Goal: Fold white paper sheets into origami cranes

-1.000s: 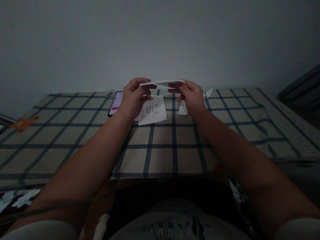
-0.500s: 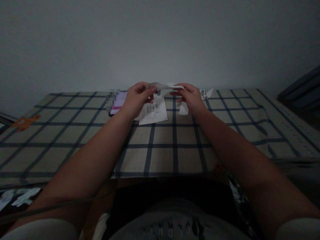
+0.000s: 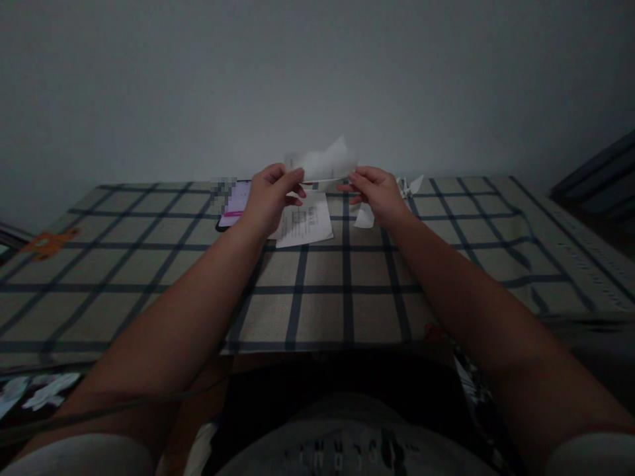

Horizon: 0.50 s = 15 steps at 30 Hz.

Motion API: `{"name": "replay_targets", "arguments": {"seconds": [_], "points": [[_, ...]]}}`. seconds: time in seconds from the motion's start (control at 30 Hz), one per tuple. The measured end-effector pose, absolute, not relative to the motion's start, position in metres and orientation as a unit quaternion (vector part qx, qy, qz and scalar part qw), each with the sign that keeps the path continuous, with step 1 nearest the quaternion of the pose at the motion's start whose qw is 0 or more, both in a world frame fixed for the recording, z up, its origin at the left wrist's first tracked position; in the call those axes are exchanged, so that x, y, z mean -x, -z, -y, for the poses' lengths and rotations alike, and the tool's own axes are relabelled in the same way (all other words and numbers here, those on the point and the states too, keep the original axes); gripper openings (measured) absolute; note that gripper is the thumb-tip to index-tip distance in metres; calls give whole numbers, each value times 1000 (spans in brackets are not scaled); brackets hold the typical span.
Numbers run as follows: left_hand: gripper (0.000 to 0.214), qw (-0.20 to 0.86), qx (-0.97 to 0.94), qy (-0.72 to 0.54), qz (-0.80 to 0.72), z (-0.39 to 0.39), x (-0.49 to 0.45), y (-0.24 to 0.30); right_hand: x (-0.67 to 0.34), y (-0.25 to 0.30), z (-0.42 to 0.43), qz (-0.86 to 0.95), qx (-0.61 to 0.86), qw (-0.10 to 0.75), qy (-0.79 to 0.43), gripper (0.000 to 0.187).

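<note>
Between my two hands a folded sheet of white paper [image 3: 320, 162] is held up above the far part of the table, with one corner pointing upward. My left hand [image 3: 274, 196] pinches its left end between thumb and fingers. At the right end, my right hand [image 3: 376, 192] grips it by the thumb and forefinger, its other fingers loosely curled. Under and beside my left hand lies a printed sheet of paper [image 3: 310, 221]. A white scrap of paper [image 3: 364, 217] lies by my right fingers, and a folded paper figure [image 3: 411, 187] sits just behind that hand.
A phone [image 3: 235, 205] with a lit screen lies left of my left hand, partly pixelated. The checked tablecloth [image 3: 317, 311] covers the table up to the grey wall [image 3: 317, 79]. An orange patch [image 3: 49, 243] marks the table's left end. A cable [image 3: 124, 403] crosses my left forearm.
The held paper was nearly edge-on; now its upper part is raised and its face shows, with a corner pointing up. Both hands have barely moved.
</note>
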<state>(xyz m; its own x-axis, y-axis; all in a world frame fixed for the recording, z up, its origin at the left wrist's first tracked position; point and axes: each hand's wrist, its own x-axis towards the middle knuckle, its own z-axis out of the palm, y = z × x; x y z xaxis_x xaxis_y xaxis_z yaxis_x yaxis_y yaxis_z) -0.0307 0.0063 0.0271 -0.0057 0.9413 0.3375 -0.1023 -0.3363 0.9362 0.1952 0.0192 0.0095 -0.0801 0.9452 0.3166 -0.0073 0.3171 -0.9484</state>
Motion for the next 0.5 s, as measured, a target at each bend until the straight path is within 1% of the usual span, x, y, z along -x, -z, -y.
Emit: {"name": "replay_targets", "arguments": {"seconds": [0.1, 0.23, 0.4, 0.5], "points": [[39, 437, -565, -581, -390, -6, 29, -27, -200, -4, -26, 573, 385, 581, -431, 46], [34, 425, -572, -591, -379, -6, 29, -28, -205, 0, -32, 552, 388, 592, -440, 49], [23, 412, -579, -594, -376, -5, 31, -31, -204, -3, -29, 539, 394, 596, -447, 47], [23, 398, -575, -591, -402, -4, 30, -32, -202, -6, -26, 535, 395, 594, -453, 44]]}}
